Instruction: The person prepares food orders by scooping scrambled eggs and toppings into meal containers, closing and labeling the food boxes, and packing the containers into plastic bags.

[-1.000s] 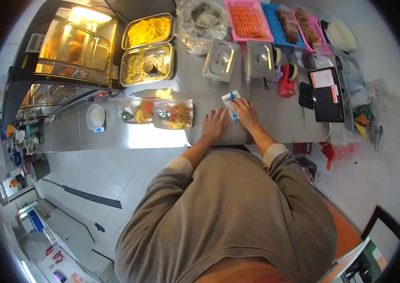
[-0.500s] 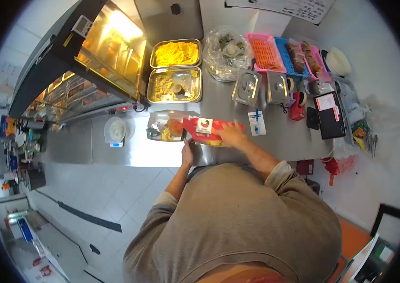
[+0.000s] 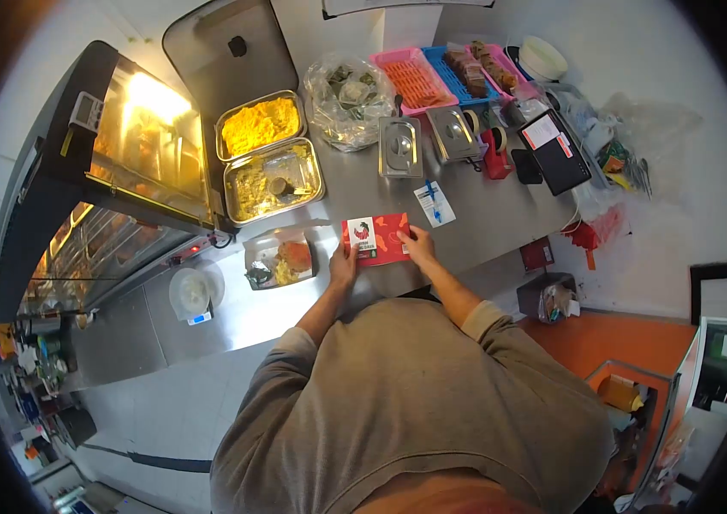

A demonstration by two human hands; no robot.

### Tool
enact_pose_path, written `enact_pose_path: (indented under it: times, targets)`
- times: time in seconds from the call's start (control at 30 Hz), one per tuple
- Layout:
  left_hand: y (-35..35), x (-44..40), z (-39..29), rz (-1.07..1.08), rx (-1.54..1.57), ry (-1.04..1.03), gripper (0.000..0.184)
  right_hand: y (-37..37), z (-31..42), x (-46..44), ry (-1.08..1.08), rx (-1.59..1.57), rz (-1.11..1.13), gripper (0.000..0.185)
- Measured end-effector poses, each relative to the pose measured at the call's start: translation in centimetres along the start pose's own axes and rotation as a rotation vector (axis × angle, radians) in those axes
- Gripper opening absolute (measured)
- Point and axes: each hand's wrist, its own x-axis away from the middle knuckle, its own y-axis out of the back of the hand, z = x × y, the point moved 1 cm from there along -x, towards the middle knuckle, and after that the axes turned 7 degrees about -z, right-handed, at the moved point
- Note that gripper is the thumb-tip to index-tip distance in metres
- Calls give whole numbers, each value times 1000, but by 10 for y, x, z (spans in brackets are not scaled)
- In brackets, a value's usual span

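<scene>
Left hand (image 3: 344,267) and right hand (image 3: 419,247) gripping the red box (image 3: 390,236) by its ends, open box (image 3: 269,248) of mixed food (image 3: 294,257) beside it, yellow food (image 3: 261,126) piled in a metal tray (image 3: 303,120)!

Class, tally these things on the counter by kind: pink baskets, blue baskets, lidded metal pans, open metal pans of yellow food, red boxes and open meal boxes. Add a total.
Pink baskets: 2
Blue basket: 1
Lidded metal pans: 2
Open metal pans: 2
Red box: 1
Open meal box: 1
Total: 9
</scene>
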Motion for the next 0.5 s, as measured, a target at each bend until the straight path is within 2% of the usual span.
enact_pose_path:
  times: [0.03, 0.07, 0.13, 0.17, 0.2, 0.23, 0.33, 0.5]
  targets:
    - [-14, -24, 50, 8, 243, -127, 55, 13, 10, -1, -80, -91, 61, 36]
    - [-7, -20, 39, -11, 290, -119, 55, 23, 14, -2, -157, -181, 122, 37]
    - [19, 0, -13, -45, 382, -101, 56, 29, 10, -2, -151, -331, 154, 40]
    - [28, 4, -24, 72, 441, 67, 56, 32, 13, -1, -161, -380, 166, 41]
    - [33, 7, -29, 70, 397, 75, 55, 36, 20, 2, -172, -428, 181, 42]
    - [37, 9, -35, 64, 352, 84, 55, 41, 27, 4, -219, -306, 188, 42]
    - [39, 5, -33, 51, 327, 92, 54, 30, -2, -15, -184, -394, 234, 42]
    - [29, 4, -12, 81, 301, 122, 55, 38, 31, 16, -249, -500, 89, 31]
